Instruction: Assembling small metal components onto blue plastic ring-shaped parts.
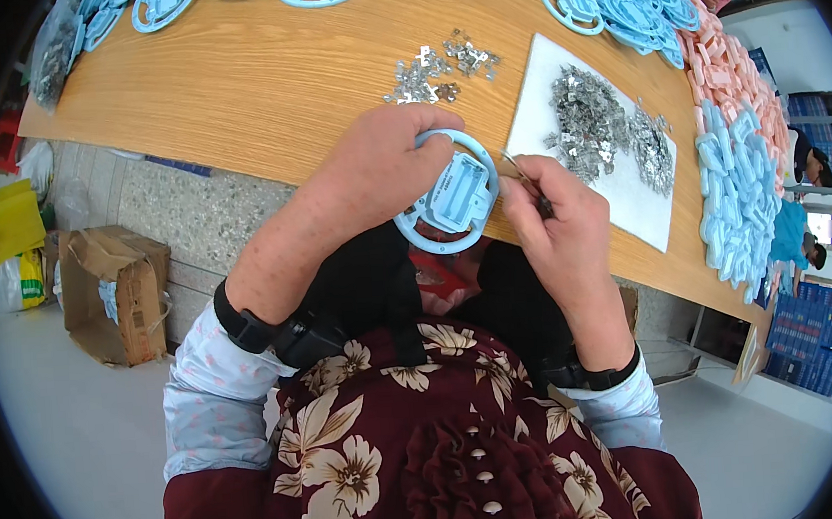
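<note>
My left hand [385, 160] is closed on the upper left rim of a light blue plastic steering-wheel-shaped part [460, 199], tilted at the table's near edge. The part has a recessed rectangular middle. To its right, my right hand [568, 225] is closed, thumb and fingers pinched by the rim around something small, thin and metallic, mostly hidden. Past the hands, small metal clips [423, 78] lie loose on the wooden table [259, 87]. More metal clips [590, 122] are heaped on a white foam sheet [532, 121] right of my right hand.
Blue wheel parts [634, 3] pile up at the far right, beside pink plastic parts [726, 69] and smaller blue parts [739, 189]. A clear bag [56, 53] sits at the far left corner. On the floor at left stands a cardboard box [115, 295]. Other people are in the right background.
</note>
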The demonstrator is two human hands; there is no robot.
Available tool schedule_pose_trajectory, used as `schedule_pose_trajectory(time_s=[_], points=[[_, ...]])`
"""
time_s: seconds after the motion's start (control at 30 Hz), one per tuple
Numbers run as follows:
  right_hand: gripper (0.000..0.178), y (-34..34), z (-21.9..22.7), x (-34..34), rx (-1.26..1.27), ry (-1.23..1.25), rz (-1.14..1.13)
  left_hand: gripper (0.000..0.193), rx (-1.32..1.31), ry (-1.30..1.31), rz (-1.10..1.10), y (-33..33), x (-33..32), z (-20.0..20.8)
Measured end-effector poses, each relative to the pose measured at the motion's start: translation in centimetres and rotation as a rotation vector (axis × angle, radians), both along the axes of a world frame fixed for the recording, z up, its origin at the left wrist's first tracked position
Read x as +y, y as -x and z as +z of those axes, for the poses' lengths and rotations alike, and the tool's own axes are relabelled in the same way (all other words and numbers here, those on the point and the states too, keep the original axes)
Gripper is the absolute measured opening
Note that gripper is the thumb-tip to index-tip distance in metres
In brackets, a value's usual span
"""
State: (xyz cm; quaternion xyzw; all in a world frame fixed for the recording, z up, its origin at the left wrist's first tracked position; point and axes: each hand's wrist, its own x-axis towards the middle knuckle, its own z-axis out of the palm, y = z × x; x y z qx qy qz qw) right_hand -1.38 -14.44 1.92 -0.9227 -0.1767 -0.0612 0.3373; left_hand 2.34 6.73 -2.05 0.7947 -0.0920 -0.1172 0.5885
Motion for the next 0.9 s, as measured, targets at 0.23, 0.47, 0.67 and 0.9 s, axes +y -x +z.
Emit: schedule_pose_trajectory(time_s=[0.23,0.47,0.67,0.9], points=[[0.009,-2.0,0.3,1.1,-0.055,0.228,0.112,0.033,-0.026,-0.054,-0.016,-0.1,0.1,0.2],[0.007,-1.5,-0.3,1.1,0.031,-0.016,0.085,0.034,-0.038,0.001,-0.012,-0.1,0.0,-0.1],[0.007,-1.1,-1.5,1.3,0.048,-0.083,-0.004,0.034,-0.002,0.004,-0.012,-0.2,0.1,0.0],[0.008,-0.9,-1.2,1.5,-0.1,0.092,0.037,0.034,0.003,0.003,-0.007,-0.3,0.0,0.0]])
